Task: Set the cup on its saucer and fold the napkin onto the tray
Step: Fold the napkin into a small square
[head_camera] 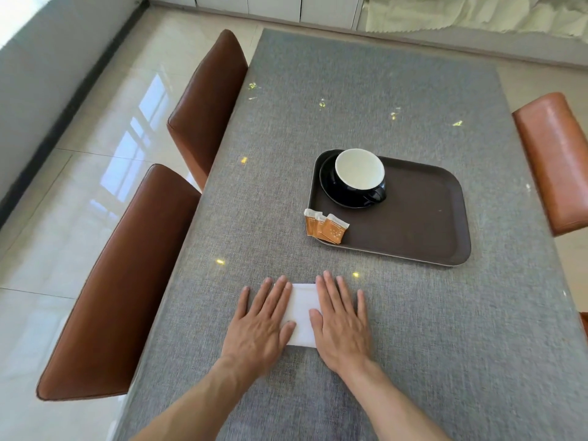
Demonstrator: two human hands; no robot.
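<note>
A black cup (359,173) with a white inside stands upright on a black saucer (327,189) in the far left corner of a dark brown tray (413,218). A white napkin (301,315), folded to a small rectangle, lies flat on the grey table near me, outside the tray. My left hand (261,326) lies flat on the napkin's left part, fingers spread. My right hand (342,323) lies flat on its right part. Only the middle strip of the napkin shows between them.
Three orange sachets (324,227) lean over the tray's near left edge. Two brown chairs (127,281) (206,103) stand along the table's left side, and an orange-brown one (556,160) on the right. A grey cloth (350,90) covers the table.
</note>
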